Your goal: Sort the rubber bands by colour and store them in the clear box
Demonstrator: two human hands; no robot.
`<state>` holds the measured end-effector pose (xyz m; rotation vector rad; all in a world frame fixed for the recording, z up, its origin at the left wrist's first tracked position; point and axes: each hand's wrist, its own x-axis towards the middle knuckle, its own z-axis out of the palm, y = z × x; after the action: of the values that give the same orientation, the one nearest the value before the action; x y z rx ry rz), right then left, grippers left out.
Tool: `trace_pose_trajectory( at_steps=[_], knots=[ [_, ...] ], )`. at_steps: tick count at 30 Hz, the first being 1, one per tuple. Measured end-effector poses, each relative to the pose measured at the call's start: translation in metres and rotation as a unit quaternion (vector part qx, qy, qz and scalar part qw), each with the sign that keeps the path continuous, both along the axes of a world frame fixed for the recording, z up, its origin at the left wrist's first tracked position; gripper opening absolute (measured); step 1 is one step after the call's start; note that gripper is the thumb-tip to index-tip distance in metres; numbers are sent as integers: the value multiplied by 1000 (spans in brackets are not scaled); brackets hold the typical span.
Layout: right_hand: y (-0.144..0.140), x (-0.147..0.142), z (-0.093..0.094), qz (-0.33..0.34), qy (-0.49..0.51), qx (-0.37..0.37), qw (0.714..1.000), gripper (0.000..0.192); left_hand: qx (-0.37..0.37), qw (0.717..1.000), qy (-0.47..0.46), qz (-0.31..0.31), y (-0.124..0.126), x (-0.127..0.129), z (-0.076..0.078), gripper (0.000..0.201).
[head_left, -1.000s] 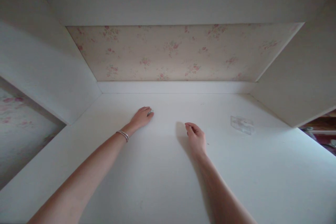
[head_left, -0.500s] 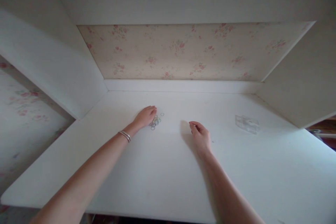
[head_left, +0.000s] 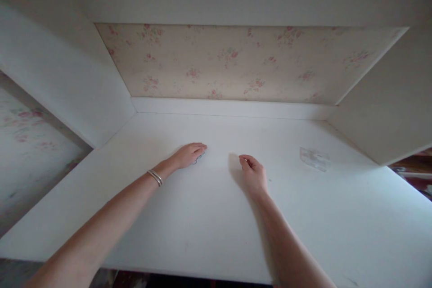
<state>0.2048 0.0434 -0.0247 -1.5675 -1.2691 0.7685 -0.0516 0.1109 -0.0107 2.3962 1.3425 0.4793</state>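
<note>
We've got both bare hands out over a broad, flat white desktop (head_left: 209, 225). Our left hand (head_left: 189, 156) is palm down, left of centre, fingers extended and pressed together, lying over a small cluster of thin, round, dull-coloured rings (head_left: 199, 158). We see only a few ring edges poking out on the near side of the fingers; the rest is covered. Can't tell whether we're gripping them or just resting on top.

Our right hand (head_left: 255, 179) is just across from it, a gap of bare white between the two. Fingers curled, thumb and index tips together in a pinch (if something's in there, it's too small for us to make out).

Two slim, silvery, rounded bracelets (head_left: 155, 177) sit on our left wrist. Well to the right of our right hand, a clear, crumpled, flat plastic bag (head_left: 315, 159) lies on the desktop, touched by neither hand. Tiny dark speck (head_left: 270, 180) just beside the right hand. Behind it all, a cream wallpaper panel with pink flower sprigs (head_left: 232, 69) spans between white boards.
</note>
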Motion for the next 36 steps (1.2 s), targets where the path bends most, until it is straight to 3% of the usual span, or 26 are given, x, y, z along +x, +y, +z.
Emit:
trace_pose_trajectory(
  at_steps=[5, 15, 19, 22, 24, 27, 29, 30, 33, 36],
  knots=[
    [1, -2, 1, 6, -16, -6, 1000, 41, 41, 999, -16, 8, -34, 3, 3, 42],
    [-1, -2, 1, 20, -55, 7, 998, 38, 33, 997, -52, -51, -93, 59, 14, 36],
    [-2, -3, 2, 17, -64, 14, 998, 35, 45, 995, -74, -43, -101, 86, 13, 33],
    [-3, -3, 3, 10, -61, 21, 998, 34, 7, 989, -144, -26, -96, 98, 11, 31],
    [-5, -3, 3, 4, -58, 24, 998, 35, -48, 967, -250, 5, -89, 98, 12, 30],
    [-9, -3, 2, 23, -65, 15, 998, 35, -123, 893, -424, 84, -79, 85, 16, 26],
    [-13, -4, 3, 65, -89, 5, 994, 33, -158, 855, -482, 113, -78, 70, 20, 25],
    [-15, -4, 5, 93, -105, 3, 990, 33, -168, 858, -471, 116, -79, 62, 22, 25],
    [-24, -4, 11, 187, -172, 24, 967, 33, -120, 931, -331, 93, -88, 44, 26, 22],
    [-32, -6, 18, 257, -270, 73, 925, 37, -82, 978, -186, 49, -100, 39, 27, 30]
  ],
)
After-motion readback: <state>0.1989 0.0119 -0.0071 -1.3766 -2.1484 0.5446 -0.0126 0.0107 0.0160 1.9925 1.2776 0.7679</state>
